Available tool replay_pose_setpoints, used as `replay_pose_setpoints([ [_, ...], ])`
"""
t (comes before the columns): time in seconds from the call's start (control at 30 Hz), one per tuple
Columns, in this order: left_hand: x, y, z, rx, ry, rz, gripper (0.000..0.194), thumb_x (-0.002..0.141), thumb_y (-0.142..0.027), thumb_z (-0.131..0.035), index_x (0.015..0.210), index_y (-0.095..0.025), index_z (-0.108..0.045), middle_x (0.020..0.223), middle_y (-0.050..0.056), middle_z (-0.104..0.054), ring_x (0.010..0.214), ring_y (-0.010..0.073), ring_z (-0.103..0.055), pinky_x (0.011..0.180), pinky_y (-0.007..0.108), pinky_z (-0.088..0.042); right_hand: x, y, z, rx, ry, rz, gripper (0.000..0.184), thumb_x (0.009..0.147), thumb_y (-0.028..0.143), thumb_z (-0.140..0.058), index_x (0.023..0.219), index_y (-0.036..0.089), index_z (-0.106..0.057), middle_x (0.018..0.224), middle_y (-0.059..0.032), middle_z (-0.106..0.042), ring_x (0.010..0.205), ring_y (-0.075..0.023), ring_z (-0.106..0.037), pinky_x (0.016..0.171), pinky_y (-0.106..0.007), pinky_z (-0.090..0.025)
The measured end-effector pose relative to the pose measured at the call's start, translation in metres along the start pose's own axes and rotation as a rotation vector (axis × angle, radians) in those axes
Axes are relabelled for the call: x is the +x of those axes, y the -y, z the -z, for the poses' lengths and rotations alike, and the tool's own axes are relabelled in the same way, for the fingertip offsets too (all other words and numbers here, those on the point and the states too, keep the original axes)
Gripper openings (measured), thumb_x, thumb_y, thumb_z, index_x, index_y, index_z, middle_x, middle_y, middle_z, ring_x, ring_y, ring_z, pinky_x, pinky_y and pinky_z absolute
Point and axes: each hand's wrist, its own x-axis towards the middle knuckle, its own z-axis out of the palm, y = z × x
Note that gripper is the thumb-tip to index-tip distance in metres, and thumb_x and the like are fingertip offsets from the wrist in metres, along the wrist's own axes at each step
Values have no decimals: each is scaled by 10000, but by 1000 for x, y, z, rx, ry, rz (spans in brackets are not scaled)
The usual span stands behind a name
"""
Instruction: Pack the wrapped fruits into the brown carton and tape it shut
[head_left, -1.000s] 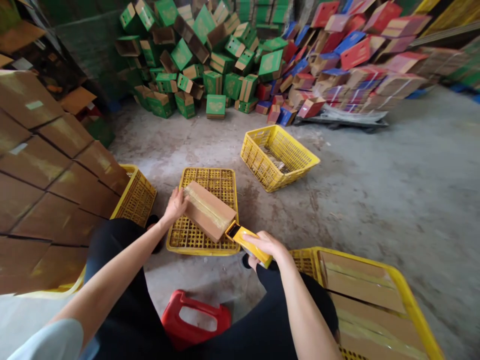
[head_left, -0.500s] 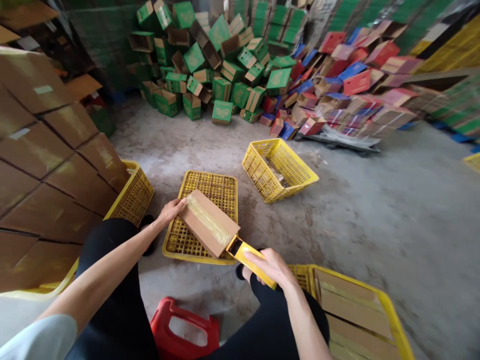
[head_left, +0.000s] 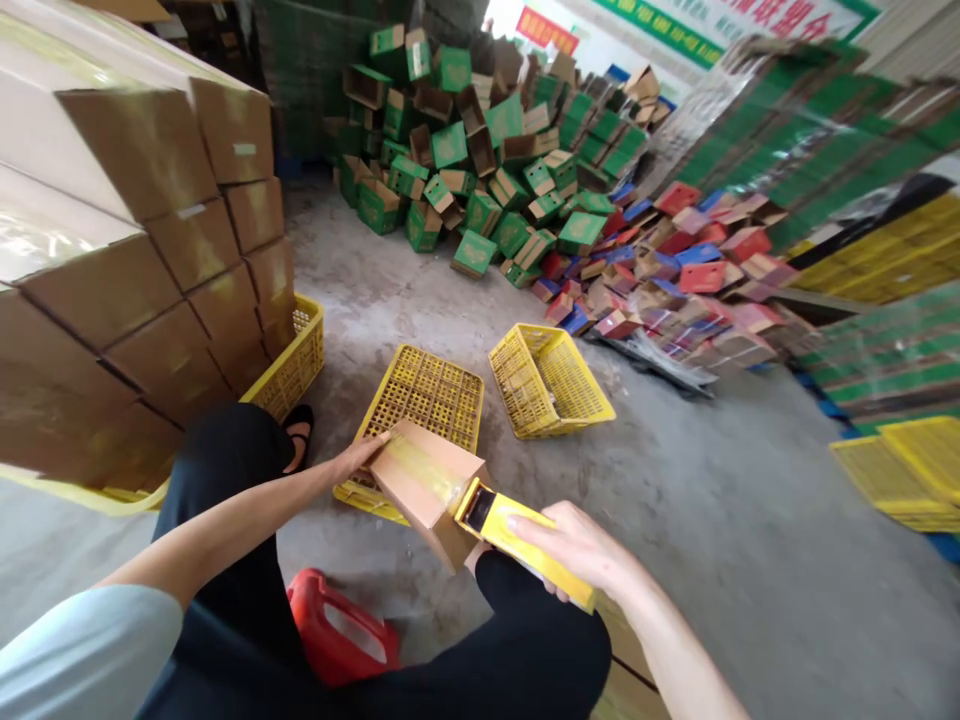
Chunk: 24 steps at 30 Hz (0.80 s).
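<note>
My left hand [head_left: 361,455] grips the far left end of a taped cardboard box [head_left: 424,465], which is tilted above an upturned yellow plastic crate [head_left: 431,395]. Clear yellowish tape runs along the box's top. In my right hand [head_left: 566,545] is a long yellow hand-held tool [head_left: 517,525] with a dark part near its head; I cannot make out its exact kind. Its head meets the near right end of the box, by the tape. My right fingers wrap around its body, thumb on top.
Stacked brown boxes [head_left: 157,270] rise on my left in a yellow crate [head_left: 296,360]. Ahead stands another yellow crate [head_left: 551,380]. Green cartons [head_left: 472,255] and red and blue cartons [head_left: 701,275] lie heaped behind. Between my legs is a red plastic object [head_left: 337,630].
The view has turned and tipped upward. The box now shows its near end face, and the yellow tool sits further right in view, still at the box's near end. Both hands keep their hold.
</note>
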Motion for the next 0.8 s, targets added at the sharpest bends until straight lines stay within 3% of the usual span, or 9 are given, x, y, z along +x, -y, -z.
replay_pose_setpoints([
  [0.1, -7, -24, 10, 99, -121, -149, 715, 925, -731, -531, 1259, -123, -706, 1372, 197, -690, 1410, 401, -543, 1165, 470, -447, 7, 18, -10, 94, 11, 74, 560, 823, 711, -694, 686, 168, -673, 489, -72, -671, 418, -186, -628, 400, -234, -475],
  [0.2, -25, -63, 18, 95, -150, -374, 697, 999, -675, -437, 1416, -153, -633, 1561, 122, -550, 1535, 315, -396, 1276, 406, -294, 17, 28, -15, 166, 5, 134, 580, 867, 726, -623, 718, 168, -670, 472, -55, -643, 407, -170, -597, 415, -237, -470],
  [0.3, -57, -94, 14, 259, 63, -870, 697, 1061, -636, -324, 1534, -169, -535, 1622, 103, -475, 1545, 294, -383, 1289, 430, -287, 29, 32, -14, 166, -6, 170, 601, 886, 733, -591, 721, 161, -675, 472, -58, -633, 397, -163, -582, 418, -241, -459],
  [0.4, -80, -103, -3, 580, 209, -1181, 699, 1081, -612, -304, 1635, -192, -374, 1687, 97, -366, 1595, 268, -273, 1322, 428, -208, 42, 31, -12, 170, 4, 195, 604, 877, 740, -605, 728, 160, -678, 491, -57, -648, 414, -164, -596, 441, -245, -477],
  [0.57, -74, -95, -16, 915, 103, -1317, 1028, 970, -792, -384, 1686, -99, -132, 1672, 239, -331, 1596, 329, -257, 1311, 492, -194, 59, 22, -22, 256, -10, 247, 617, 868, 763, -603, 758, 160, -671, 501, -33, -658, 436, -159, -608, 464, -244, -492],
  [0.8, -66, -109, -2, 1129, 156, -1345, 1159, 851, -905, -447, 1675, -123, -216, 1644, 232, -394, 1553, 342, -361, 1318, 489, -78, 72, 5, -25, 344, 14, 319, 638, 855, 797, -588, 765, 169, -659, 504, -14, -647, 431, -149, -592, 463, -246, -476],
])
